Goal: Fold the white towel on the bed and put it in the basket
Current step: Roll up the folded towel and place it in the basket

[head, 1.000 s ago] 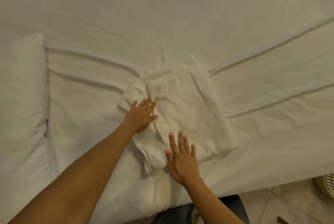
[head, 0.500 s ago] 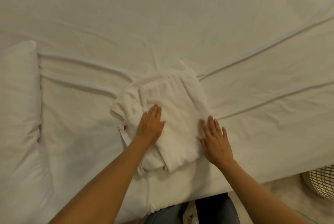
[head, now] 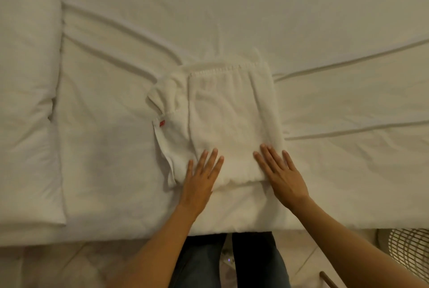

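The white towel lies folded into a thick rectangle on the bed, with a small red tag at its left edge. My left hand rests flat on the towel's near left corner, fingers spread. My right hand lies flat on the near right corner, fingers on the towel and palm on the sheet. Neither hand grips anything. A white slatted basket shows partly at the lower right, on the floor beside the bed.
A white pillow lies along the left side of the bed. The sheet has long creases running right from the towel. My legs stand against the bed's near edge on a tiled floor.
Both hands slid toward me along the towel to its near corners, smoothing it flat. The view shifted, so the towel now lies squarer to me and more of the floor shows.
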{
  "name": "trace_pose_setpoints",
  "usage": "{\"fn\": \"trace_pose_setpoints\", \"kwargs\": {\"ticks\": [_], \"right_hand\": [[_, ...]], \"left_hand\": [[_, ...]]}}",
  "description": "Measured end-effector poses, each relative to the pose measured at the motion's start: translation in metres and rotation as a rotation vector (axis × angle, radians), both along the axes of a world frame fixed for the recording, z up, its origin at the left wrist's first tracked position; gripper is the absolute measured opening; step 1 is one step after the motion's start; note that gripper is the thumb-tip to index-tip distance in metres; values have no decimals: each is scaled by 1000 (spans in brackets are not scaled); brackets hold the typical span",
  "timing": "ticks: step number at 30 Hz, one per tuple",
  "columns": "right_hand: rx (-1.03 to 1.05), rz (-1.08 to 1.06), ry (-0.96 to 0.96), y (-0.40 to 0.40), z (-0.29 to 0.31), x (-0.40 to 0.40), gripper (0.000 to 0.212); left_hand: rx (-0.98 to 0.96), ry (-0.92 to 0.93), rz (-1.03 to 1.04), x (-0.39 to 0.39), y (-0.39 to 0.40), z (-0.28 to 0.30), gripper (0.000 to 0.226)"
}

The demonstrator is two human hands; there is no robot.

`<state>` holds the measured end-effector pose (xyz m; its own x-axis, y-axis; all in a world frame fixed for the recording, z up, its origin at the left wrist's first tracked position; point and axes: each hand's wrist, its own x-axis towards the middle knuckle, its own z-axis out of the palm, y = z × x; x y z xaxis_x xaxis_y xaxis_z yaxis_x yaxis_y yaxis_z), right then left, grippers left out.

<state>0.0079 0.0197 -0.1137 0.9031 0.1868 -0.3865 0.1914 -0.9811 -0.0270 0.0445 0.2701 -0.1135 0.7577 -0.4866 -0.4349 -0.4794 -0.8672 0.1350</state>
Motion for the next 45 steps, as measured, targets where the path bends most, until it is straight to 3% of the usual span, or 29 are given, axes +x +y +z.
{"fn": "trace_pose_setpoints", "kwargs": {"ticks": [6,10,15,20,24,29,33,35,45], "right_hand": [[-32,89,-139,-2,-24,5,82],[-78,121,-246,0,-33,12,65],[-73,201,-313,-11,-36,14,53],[-80,257,-309,-15,-25,23,53],[-27,210,-169,-13,-6,41,60],[207,11,-14,-16,56,77,46],[208,-49,60,-15,121,116,39],[189,-26,62,-16,155,137,35],[265,-168,35,-14,307,209,22]], "left_hand": [[9,-130,170,-8,10,-22,113],[-61,-225,144,-7,12,-30,104],[5,-244,176,-8,6,-29,108],[-39,-239,195,-2,-3,-21,105],[-111,-151,185,13,0,-7,105],[-215,-97,183,41,7,39,93],[-368,-17,344,52,0,80,70],[-450,38,436,64,-5,113,71],[-440,184,431,182,1,290,38]]}}
